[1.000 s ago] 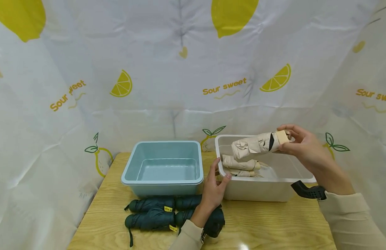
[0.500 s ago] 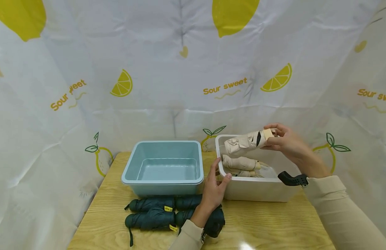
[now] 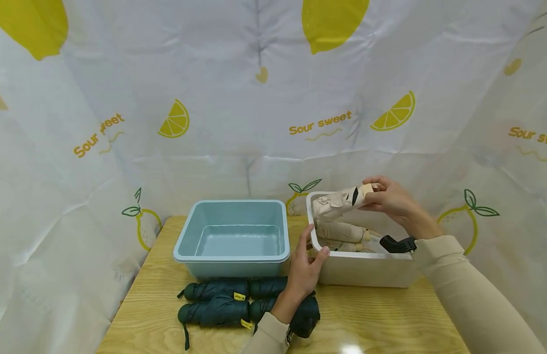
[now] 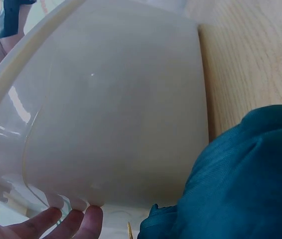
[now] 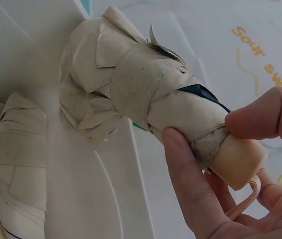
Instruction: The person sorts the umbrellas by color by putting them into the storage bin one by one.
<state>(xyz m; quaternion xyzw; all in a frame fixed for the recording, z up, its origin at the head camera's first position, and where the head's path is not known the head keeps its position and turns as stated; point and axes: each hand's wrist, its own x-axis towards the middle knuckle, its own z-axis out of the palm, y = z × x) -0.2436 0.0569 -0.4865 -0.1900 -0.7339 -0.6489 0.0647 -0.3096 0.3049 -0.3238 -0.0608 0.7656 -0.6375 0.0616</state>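
Note:
In the head view my right hand [image 3: 390,199] holds a folded beige umbrella [image 3: 337,202] by its pale handle end, tilted, over the back left of the white bin [image 3: 366,268]. The right wrist view shows thumb and fingers pinching the handle [image 5: 238,162], its wrist cord hanging by the palm. Two more beige umbrellas lie in the bin, the upper umbrella [image 3: 342,231] partly covering the lower umbrella [image 3: 342,245]. My left hand [image 3: 303,270] grips the bin's front left corner, thumb at the front rim and fingertips along the left wall.
Left of the white bin stands a light blue bin [image 3: 231,268]. Several dark green folded umbrellas [image 3: 216,310] lie in front of it on the wooden table [image 3: 366,319], partly under my left forearm. A lemon-print curtain [image 3: 220,167] hangs behind and at both sides.
My right hand has moved left with the beige umbrella, bringing its far end near the bin's back left corner. The left hand keeps its place on the bin's corner.

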